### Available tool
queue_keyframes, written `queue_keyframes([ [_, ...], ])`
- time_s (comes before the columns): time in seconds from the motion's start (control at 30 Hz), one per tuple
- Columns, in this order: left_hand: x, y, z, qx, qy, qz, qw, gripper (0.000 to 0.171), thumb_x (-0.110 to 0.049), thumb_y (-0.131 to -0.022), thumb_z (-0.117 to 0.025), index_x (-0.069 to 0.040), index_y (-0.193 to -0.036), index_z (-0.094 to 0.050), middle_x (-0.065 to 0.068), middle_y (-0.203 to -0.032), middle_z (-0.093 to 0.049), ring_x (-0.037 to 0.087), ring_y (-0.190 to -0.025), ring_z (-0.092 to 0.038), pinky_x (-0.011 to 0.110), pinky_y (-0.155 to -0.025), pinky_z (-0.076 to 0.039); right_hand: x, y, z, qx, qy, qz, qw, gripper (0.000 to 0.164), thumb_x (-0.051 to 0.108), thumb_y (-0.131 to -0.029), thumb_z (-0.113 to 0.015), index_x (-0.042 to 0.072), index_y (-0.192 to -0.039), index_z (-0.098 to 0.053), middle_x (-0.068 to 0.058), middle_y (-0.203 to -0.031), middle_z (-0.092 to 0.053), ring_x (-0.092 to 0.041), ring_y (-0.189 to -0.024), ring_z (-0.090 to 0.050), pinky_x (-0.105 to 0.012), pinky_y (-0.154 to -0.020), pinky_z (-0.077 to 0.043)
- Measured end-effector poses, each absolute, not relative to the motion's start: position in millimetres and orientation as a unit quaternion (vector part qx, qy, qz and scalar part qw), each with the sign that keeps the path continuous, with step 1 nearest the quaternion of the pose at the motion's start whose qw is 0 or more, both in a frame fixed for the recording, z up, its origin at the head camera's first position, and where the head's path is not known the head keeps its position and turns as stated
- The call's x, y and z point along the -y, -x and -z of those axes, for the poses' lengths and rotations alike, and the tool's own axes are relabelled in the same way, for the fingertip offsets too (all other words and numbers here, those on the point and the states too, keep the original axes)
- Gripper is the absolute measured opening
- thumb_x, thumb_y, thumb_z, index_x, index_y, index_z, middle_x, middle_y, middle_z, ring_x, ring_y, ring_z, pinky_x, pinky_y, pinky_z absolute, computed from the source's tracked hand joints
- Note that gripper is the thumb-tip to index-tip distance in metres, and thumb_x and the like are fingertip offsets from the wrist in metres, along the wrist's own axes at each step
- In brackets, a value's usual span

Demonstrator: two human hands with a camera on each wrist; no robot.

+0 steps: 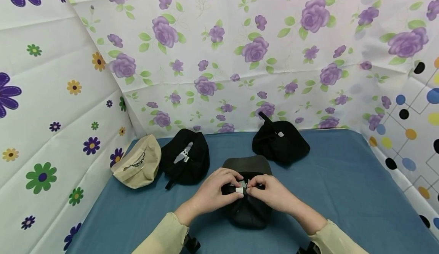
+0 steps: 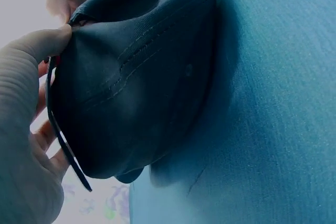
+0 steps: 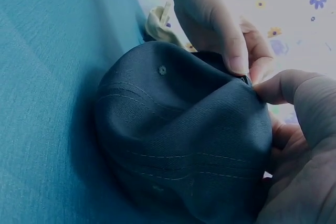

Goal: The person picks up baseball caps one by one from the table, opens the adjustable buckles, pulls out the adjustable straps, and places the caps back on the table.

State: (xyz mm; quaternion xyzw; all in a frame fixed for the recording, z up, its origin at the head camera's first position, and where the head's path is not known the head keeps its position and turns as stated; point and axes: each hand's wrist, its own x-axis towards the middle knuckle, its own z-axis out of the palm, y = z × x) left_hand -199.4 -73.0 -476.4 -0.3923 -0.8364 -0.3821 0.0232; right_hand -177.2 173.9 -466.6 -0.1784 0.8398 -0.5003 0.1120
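A black baseball cap [image 1: 248, 213] lies on the blue cloth in the head view, its brim away from me and its back opening near me. My left hand [image 1: 217, 190] pinches the strap [image 1: 229, 189] at the opening's left side. From the right, my right hand [image 1: 274, 194] pinches the cap's back edge, its fingertips close to the left ones. Between them shows a small white label [image 1: 239, 190]. In the left wrist view a loose dark strap end [image 2: 62, 135] hangs below the left thumb. The fingertips partly hide the fastening.
A beige cap [image 1: 138, 162] and a black cap [image 1: 195, 158] lie side by side at the left. Another black cap [image 1: 282, 141], strap sticking up, lies at the back right. Flowered sheets [image 1: 212, 56] stand behind the blue-covered table [image 1: 343, 193] and along its sides.
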Motion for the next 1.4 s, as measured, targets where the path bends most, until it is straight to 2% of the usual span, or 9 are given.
queue_keyframes([
  [0.3, 73.9, 200.2, 475.9, 0.821, 0.398, 0.408, 0.001, 0.018, -0.037, -0.097, -0.073, -0.021, -0.104, -0.07, -0.013, -0.133, -0.06, 0.01, -0.126, -0.05, 0.04, -0.105, -0.043, -173.1, 179.2, 467.8, -0.844, 0.157, 0.503, 0.097, 0.013, 0.029, -0.098, -0.071, 0.018, -0.093, -0.074, -0.003, -0.1, -0.064, -0.02, -0.076, -0.053, -0.031, -0.064, -0.044],
  [0.5, 74.0, 200.3, 474.9, 0.832, 0.393, 0.39, 0.02, 0.016, -0.03, -0.094, -0.078, -0.022, -0.106, -0.071, -0.013, -0.131, -0.061, 0.01, -0.124, -0.051, 0.039, -0.104, -0.044, -171.9, 178.6, 467.2, -0.842, 0.153, 0.508, 0.098, 0.013, 0.029, -0.098, -0.071, 0.018, -0.093, -0.074, -0.004, -0.101, -0.063, -0.021, -0.075, -0.052, -0.032, -0.063, -0.043],
  [0.73, 71.8, 200.0, 474.6, 0.848, 0.39, 0.356, 0.046, 0.023, -0.026, -0.091, -0.082, -0.023, -0.111, -0.071, -0.013, -0.13, -0.062, 0.01, -0.122, -0.052, 0.039, -0.104, -0.044, -171.3, 178.2, 466.6, -0.836, 0.149, 0.517, 0.105, 0.014, 0.031, -0.098, -0.071, 0.017, -0.094, -0.074, -0.003, -0.1, -0.064, -0.02, -0.075, -0.053, -0.032, -0.063, -0.044],
  [1.13, 68.1, 198.2, 468.0, 0.87, 0.407, 0.249, 0.12, 0.016, -0.028, -0.091, -0.081, -0.024, -0.105, -0.075, -0.009, -0.123, -0.065, 0.011, -0.117, -0.055, 0.037, -0.106, -0.042, -172.7, 178.4, 468.2, -0.838, 0.162, 0.511, 0.099, 0.019, 0.037, -0.098, -0.071, 0.018, -0.095, -0.074, -0.001, -0.106, -0.066, -0.022, -0.096, -0.057, -0.04, -0.081, -0.047],
  [1.4, 71.9, 200.3, 474.0, 0.847, 0.401, 0.341, 0.074, 0.014, -0.024, -0.091, -0.081, -0.022, -0.101, -0.073, -0.014, -0.125, -0.063, 0.009, -0.12, -0.053, 0.039, -0.106, -0.043, -173.8, 179.6, 468.8, -0.843, 0.152, 0.507, 0.1, 0.018, 0.037, -0.097, -0.072, 0.02, -0.091, -0.075, -0.002, -0.103, -0.065, -0.022, -0.089, -0.055, -0.036, -0.073, -0.046],
])
